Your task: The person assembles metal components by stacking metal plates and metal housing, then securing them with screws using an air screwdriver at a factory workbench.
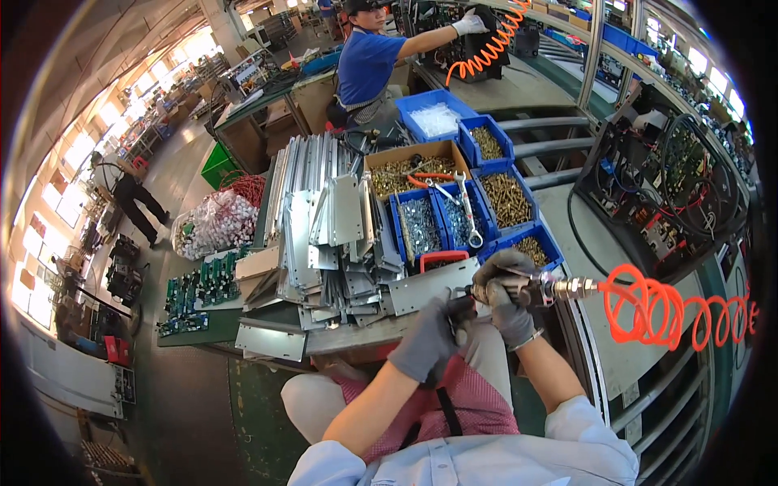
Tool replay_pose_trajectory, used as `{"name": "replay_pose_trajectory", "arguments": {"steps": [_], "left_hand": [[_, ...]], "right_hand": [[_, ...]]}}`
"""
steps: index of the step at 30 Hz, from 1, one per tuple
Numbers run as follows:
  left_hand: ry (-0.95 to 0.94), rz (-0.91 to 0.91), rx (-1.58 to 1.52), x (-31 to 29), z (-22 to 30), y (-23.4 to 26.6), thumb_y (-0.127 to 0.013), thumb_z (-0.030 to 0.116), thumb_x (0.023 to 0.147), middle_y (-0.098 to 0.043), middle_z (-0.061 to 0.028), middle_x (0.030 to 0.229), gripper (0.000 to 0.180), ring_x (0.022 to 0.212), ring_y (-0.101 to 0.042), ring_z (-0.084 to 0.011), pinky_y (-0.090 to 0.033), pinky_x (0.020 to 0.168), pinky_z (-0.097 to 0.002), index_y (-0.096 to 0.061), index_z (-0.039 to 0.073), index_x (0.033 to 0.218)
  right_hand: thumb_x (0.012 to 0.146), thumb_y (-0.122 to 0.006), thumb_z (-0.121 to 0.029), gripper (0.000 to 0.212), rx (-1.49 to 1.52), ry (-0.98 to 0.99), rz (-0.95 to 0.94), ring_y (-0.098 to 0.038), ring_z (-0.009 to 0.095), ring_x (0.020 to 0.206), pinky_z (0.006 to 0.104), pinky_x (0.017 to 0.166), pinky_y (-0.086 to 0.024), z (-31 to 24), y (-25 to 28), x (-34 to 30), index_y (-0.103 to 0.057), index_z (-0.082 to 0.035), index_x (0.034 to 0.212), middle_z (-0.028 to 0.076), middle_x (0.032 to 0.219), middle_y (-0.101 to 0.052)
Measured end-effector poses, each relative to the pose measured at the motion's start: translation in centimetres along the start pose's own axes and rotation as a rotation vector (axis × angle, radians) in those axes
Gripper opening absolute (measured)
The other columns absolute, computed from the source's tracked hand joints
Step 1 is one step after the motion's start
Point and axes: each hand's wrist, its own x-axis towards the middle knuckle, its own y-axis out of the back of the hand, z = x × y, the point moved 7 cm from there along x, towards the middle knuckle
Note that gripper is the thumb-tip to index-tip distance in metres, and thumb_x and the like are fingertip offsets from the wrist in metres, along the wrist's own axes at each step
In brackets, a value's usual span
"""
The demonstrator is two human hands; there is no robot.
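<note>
Both my hands wear grey gloves and meet above my lap at the table's front edge. My right hand (504,301) is wrapped round the body of an air tool (541,287), whose metal fitting (577,287) joins a coiled orange air hose (648,308) on the right. At the tool's dark front end, my left hand (436,334) closes with its fingers pinched together. The exact tip is hidden by the fingers. Just beyond the hands lies a flat metal plate (421,287), with a red handle (444,257) behind it.
Stacked metal brackets (304,202) cover the table's middle. Blue bins of brass fittings (506,198) and screws (420,225) stand behind my hands, with a wrench (468,211) across them. Circuit boards (207,283) lie left. A wired machine (664,178) stands right; a co-worker (369,69) reaches beyond.
</note>
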Motion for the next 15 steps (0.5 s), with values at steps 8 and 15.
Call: {"name": "replay_pose_trajectory", "arguments": {"steps": [8, 15], "left_hand": [[-0.188, -0.035, 0.009, 0.2, 9.2, 0.4, -0.053, 0.026, 0.092, -0.063, -0.0184, 0.097, 0.033, 0.083, -0.063, -0.0253, -0.056, 0.064, -0.0309, -0.059, -0.004, 0.103], [-0.243, -0.026, -0.089, 4.2, 7.4, 1.3, -0.033, -0.009, 0.085, -0.058, -0.0241, 0.108, 0.032, 0.096, -0.062, -0.0347, -0.056, 0.086, -0.0415, -0.050, -0.007, 0.112]], "right_hand": [[0.080, -0.052, 0.004, 0.021, -0.010, -0.058, 0.021, -0.054, 0.013, 0.061, 0.0243, 0.053, -0.047, -0.7, -2.0, 3.5, -0.055, -0.003, 0.099, 0.009, 0.078, -0.059], [0.078, -0.056, 0.006, 0.027, -0.139, 0.177, 0.010, -0.060, 0.012, 0.074, 0.0236, 0.063, -0.051, -2.0, -1.4, 3.6, -0.055, -0.001, 0.104, 0.007, 0.091, -0.060]]}}
